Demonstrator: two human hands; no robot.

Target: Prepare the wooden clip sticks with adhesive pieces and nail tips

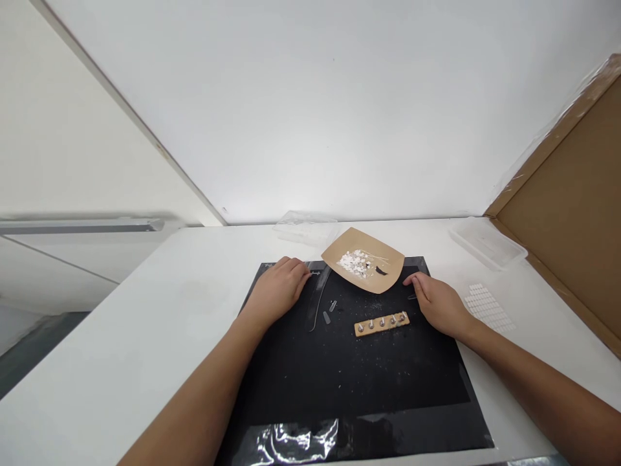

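Note:
My left hand point(283, 285) lies at the upper left of the black mat point(310, 388), fingers curled together beside a clear curved strip point(317, 298); what they hold, if anything, is hidden. My right hand point(434, 299) is at the mat's right edge, closed, with a small clear piece at its fingertips too small to name. Between the hands, a brown paper tray point(339, 244) holds many white bits and a dark sliver point(381, 270). Below it sits a tan strip point(376, 325) with several metal studs. Two small nail-shaped pieces point(326, 318) lie left of that strip.
A clear plastic box point(488, 244) stands at the back right, and a clear lid point(305, 228) lies behind the mat. A sheet of white tabs point(488, 307) is right of my right hand. Cardboard point(572, 188) borders the right side; a white wall rises behind.

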